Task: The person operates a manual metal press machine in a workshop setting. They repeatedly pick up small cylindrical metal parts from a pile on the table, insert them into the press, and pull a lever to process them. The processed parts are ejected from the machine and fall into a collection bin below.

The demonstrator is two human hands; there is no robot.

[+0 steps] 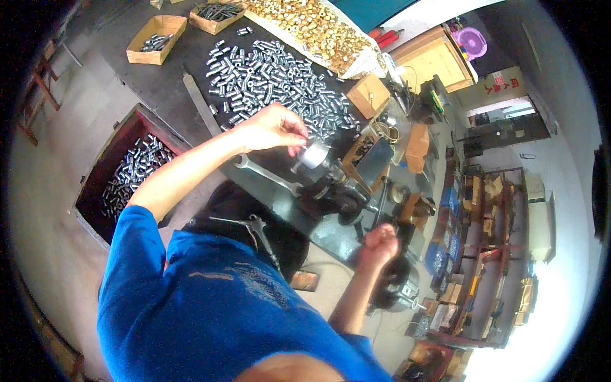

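Note:
My left hand [280,130] reaches over the bench, its fingers pinched together at the face of a silver round chuck [314,154]. Whatever lies between those fingertips is too small to make out. The chuck sits on a dark bench machine [340,197]. On the machine's other side my right hand [380,245] is closed in a fist; what it grips, if anything, is hidden. Beyond my left hand spreads a heap of short metal sleeves [267,83]. An open-ended wrench [267,175] lies on the bench between my left forearm and the machine.
A dark bin [95,210] of metal parts stands left of the bench. A flat metal bar [198,102] lies by the heap. Farther back are cardboard boxes [156,39] and brass-coloured parts [312,28] on a sheet. Shelves [490,254] with boxes stand at right.

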